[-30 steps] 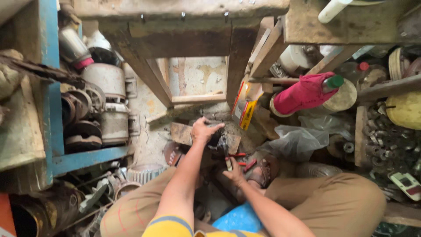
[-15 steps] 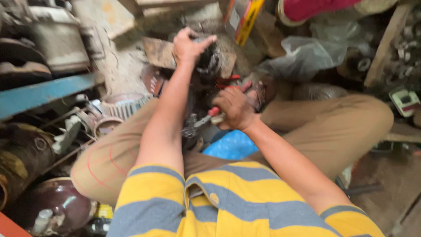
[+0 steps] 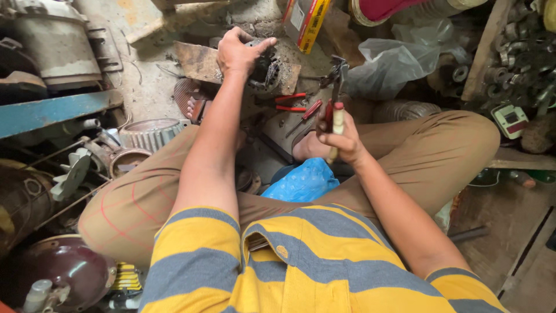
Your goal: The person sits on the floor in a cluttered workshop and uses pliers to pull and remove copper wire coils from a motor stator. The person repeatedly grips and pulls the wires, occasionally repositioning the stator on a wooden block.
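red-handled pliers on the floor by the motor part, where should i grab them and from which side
Take the red-handled pliers by the two handles, coming from above. They lie flat with the handles side by side pointing toward the left hand, bare of other things, while the jaw end sits near the hammer held in the right hand.

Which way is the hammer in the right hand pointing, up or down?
Up: the right hand grips the handle low, and the hammer head stands above it.
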A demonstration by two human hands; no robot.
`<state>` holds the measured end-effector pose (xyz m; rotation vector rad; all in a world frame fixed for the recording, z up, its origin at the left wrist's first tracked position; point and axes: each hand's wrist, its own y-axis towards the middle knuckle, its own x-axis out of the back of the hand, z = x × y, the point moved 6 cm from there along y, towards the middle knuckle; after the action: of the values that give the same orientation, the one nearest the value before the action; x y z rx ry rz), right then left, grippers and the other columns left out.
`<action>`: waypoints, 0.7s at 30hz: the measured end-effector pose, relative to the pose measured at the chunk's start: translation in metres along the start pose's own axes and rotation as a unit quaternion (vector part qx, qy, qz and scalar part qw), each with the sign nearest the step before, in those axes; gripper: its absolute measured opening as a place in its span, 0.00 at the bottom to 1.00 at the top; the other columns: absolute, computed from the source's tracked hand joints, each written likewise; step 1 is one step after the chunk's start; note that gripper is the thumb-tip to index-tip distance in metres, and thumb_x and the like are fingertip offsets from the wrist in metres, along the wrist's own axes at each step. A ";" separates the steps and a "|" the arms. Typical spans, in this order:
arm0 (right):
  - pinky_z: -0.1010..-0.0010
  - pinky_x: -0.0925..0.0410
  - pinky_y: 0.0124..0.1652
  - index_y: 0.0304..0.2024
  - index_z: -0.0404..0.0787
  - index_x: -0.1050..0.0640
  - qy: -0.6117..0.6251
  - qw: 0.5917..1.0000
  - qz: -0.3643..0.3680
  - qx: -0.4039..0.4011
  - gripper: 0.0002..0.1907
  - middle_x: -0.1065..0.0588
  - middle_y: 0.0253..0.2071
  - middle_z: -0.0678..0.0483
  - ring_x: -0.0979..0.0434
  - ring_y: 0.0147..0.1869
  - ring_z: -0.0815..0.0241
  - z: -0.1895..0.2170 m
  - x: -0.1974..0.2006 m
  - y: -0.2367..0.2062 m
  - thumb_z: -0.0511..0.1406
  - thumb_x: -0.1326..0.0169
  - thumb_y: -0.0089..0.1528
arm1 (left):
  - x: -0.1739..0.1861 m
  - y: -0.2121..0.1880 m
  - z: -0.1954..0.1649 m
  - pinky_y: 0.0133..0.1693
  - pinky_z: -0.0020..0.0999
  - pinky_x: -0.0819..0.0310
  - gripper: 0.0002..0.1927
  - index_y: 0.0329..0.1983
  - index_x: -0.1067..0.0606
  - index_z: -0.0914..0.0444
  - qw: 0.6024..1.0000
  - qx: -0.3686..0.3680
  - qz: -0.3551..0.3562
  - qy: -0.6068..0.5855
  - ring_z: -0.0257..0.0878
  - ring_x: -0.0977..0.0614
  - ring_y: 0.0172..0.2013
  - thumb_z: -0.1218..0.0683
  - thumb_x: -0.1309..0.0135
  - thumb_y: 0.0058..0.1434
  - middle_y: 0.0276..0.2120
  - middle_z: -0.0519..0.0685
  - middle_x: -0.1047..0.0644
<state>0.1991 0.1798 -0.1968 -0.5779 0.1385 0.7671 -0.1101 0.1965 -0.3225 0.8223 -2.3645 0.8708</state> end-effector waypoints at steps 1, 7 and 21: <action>0.69 0.35 0.42 0.50 0.39 0.33 0.119 0.992 0.029 -0.038 0.25 0.34 0.40 0.53 0.33 0.42 0.61 -0.003 -0.005 -0.005 0.30 0.43 0.49 | 0.001 -0.001 -0.001 0.41 0.41 0.23 0.34 0.27 0.21 0.59 1.000 0.005 0.005 0.000 0.45 0.16 0.35 0.28 0.25 0.33 0.32 0.48 0.17; 0.66 0.35 0.38 0.51 0.40 0.34 0.290 0.940 0.120 -0.133 0.27 0.36 0.37 0.52 0.34 0.37 0.60 0.002 -0.026 -0.029 0.30 0.45 0.49 | 0.017 -0.012 -0.039 0.45 0.52 0.29 0.37 0.35 0.19 0.55 0.977 -0.128 -0.106 0.135 0.53 0.22 0.46 0.26 0.28 0.33 0.41 0.51 0.19; 0.62 0.32 0.39 0.49 0.38 0.28 0.289 0.940 0.128 -0.129 0.17 0.31 0.35 0.53 0.29 0.37 0.60 0.005 -0.002 -0.010 0.31 0.50 0.56 | 0.013 -0.175 -0.167 0.63 0.45 0.28 0.42 0.75 0.40 0.55 0.894 -0.403 0.169 -0.097 0.53 0.23 0.62 0.37 0.35 0.64 0.63 0.58 0.26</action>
<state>0.2044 0.1760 -0.1873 -1.0425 0.6753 0.8552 0.0370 0.1998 -0.1302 0.1560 -2.7283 -0.1452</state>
